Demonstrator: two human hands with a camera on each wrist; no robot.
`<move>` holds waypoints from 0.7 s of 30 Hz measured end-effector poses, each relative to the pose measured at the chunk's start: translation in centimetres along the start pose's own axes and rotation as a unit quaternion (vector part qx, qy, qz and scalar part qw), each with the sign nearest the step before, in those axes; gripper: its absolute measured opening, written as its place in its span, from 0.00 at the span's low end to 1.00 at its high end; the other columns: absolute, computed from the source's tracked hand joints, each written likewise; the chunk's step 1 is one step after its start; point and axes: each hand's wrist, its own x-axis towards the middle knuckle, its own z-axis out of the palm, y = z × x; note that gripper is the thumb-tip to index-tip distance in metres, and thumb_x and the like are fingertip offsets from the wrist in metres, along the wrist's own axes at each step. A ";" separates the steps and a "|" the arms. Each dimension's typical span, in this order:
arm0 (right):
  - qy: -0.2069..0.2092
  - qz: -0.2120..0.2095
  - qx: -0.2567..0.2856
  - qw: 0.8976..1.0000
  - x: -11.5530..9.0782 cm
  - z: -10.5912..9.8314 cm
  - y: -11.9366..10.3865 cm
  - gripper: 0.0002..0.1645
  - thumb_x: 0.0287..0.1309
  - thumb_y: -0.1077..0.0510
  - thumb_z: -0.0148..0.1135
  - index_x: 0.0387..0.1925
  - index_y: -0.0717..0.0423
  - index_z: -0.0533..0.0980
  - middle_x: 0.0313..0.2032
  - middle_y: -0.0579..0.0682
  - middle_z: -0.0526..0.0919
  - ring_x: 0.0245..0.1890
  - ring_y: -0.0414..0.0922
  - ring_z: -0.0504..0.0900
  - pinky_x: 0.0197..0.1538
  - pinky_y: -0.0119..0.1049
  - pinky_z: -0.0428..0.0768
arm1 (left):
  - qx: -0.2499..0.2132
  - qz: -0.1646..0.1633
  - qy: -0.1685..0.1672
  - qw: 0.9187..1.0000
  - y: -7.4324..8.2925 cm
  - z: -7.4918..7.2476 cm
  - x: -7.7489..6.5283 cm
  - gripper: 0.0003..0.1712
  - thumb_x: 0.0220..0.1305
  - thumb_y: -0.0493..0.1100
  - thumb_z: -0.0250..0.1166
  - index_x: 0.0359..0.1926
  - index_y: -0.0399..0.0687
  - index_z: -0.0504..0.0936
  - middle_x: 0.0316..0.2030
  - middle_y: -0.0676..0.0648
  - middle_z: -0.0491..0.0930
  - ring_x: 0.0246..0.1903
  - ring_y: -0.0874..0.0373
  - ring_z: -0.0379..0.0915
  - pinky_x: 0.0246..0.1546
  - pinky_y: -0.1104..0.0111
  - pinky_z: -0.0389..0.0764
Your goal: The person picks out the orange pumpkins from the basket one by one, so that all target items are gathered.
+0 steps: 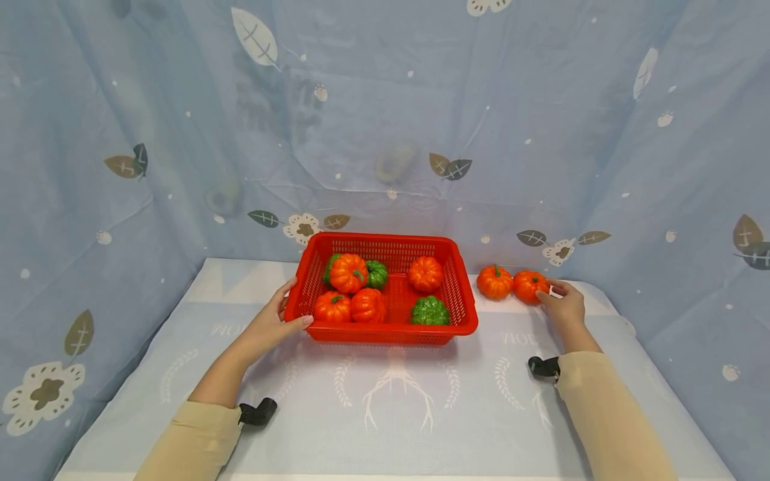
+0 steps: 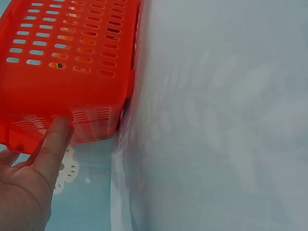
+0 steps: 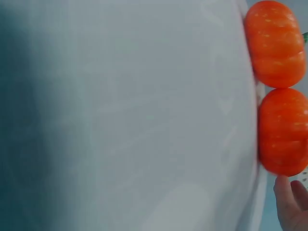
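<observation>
A red plastic basket (image 1: 385, 332) stands on the table with several orange pumpkins (image 1: 425, 274) and three green pumpkins (image 1: 430, 311) inside. My left hand (image 1: 273, 327) grips its left end, thumb over the front corner and fingers along the side; the left wrist view shows a finger against the slotted wall (image 2: 72, 82). Right of the basket, two orange pumpkins sit side by side, touching: a nearer-to-basket one (image 1: 495, 282) and an outer one (image 1: 529, 287). My right hand (image 1: 565, 307) touches the outer pumpkin's right side with thumb and fingertips, not wrapped around it.
The table (image 1: 397, 414) has a pale patterned cloth. Blue patterned curtains (image 1: 385, 120) hang behind it and along both sides, close behind the basket. A black wrist mount (image 1: 257, 412) sits at my left cuff, another (image 1: 544, 367) at my right.
</observation>
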 end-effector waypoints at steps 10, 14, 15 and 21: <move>0.010 -0.025 0.027 0.999 -3.2 -0.3 -3.3 0.30 0.72 0.51 0.54 0.68 0.63 0.68 0.71 0.64 0.63 0.67 0.59 0.68 0.66 0.53 0.72 | 0.000 -0.004 0.002 1.000 -0.1 0.1 0.1 0.56 0.64 0.43 0.68 0.81 0.52 0.39 0.73 0.33 0.55 0.68 0.35 0.60 0.61 0.48 0.73; -0.002 -0.073 0.030 0.997 -5.7 0.1 -5.5 0.28 0.73 0.50 0.55 0.65 0.64 0.71 0.67 0.64 0.68 0.64 0.58 0.70 0.57 0.38 0.80 | 0.000 -0.005 0.002 1.000 0.0 0.0 0.1 0.56 0.64 0.43 0.68 0.81 0.53 0.39 0.73 0.33 0.55 0.68 0.35 0.60 0.60 0.48 0.74; -0.005 -0.087 0.029 0.996 -6.3 0.2 -6.1 0.27 0.73 0.51 0.56 0.65 0.63 0.72 0.65 0.64 0.70 0.63 0.57 0.71 0.53 0.33 0.80 | 0.001 -0.005 0.002 1.000 0.0 0.0 0.1 0.56 0.64 0.43 0.68 0.81 0.53 0.39 0.73 0.33 0.55 0.68 0.35 0.60 0.60 0.48 0.74; -0.026 -0.177 0.009 0.984 -9.1 2.0 -8.7 0.25 0.71 0.50 0.59 0.61 0.62 0.75 0.60 0.63 0.76 0.62 0.58 0.74 0.58 0.42 0.80 | 0.009 -0.003 0.002 1.000 -0.2 -0.1 0.2 0.56 0.65 0.43 0.68 0.80 0.52 0.39 0.73 0.33 0.55 0.68 0.35 0.60 0.61 0.48 0.73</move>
